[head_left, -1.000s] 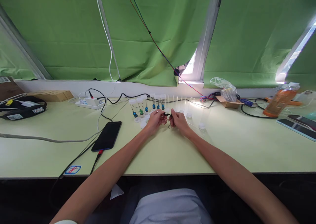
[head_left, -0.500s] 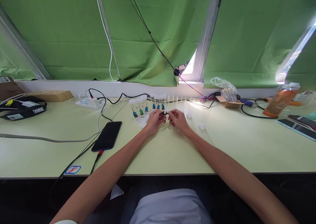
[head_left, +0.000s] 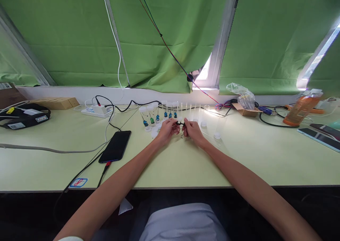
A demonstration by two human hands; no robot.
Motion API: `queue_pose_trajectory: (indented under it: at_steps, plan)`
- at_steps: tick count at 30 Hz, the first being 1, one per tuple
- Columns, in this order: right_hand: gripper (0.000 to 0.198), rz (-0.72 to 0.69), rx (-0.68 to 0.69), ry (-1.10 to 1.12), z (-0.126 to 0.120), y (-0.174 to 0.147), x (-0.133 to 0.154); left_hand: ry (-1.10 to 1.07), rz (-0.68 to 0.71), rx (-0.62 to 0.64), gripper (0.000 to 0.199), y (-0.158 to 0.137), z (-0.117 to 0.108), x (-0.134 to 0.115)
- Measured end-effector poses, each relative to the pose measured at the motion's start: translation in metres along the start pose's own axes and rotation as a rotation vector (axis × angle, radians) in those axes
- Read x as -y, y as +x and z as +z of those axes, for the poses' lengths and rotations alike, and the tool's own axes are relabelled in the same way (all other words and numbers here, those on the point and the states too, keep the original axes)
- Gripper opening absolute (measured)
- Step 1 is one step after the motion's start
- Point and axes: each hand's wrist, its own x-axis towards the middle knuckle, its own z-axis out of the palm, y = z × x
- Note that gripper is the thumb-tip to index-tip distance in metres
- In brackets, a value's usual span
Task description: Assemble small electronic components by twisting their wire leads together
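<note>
A small black part (head_left: pixel 180 123), too small to name, spans the gap between my two hands. My left hand (head_left: pixel 167 131) pinches its left end, fingers curled. At the other end, my right hand (head_left: pixel 193 130) is closed with thumb and fingertips on the same part. Just below the fingertips, a thin bent metal piece (head_left: pixel 182 136) shows. Behind and left of my left hand stand several clear tubes with white caps, holding blue pieces (head_left: pixel 157 117) and a green piece (head_left: pixel 152 120) with thin stems. Clear tubes with white caps (head_left: pixel 217 135) are to the right of my right hand.
A black phone (head_left: pixel 114 147) with a charging cable lies at left, near a white power strip (head_left: pixel 96 110). At right are a small cardboard box (head_left: pixel 247 110) with a plastic bag, an orange bottle (head_left: pixel 302 108) and two phones. Cables run along the table's back.
My right hand has shifted slightly right and its fingers have regripped. More of the black part shows between my hands, a little lower than before. My left hand has barely moved.
</note>
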Motion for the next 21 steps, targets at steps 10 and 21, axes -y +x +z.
queue_pose_trajectory:
  at_steps: [10, 21]
  plan:
    - [0.041, -0.089, -0.025, 0.117, 0.0023, 0.0024, 0.0000, -0.045, 0.003, -0.042, 0.017, 0.0014, 0.0002, -0.0013]
    - [0.047, -0.102, 0.013, 0.070, 0.0018, 0.0024, -0.0012, -0.011, 0.010, -0.003, 0.020, -0.0006, -0.0006, -0.0013]
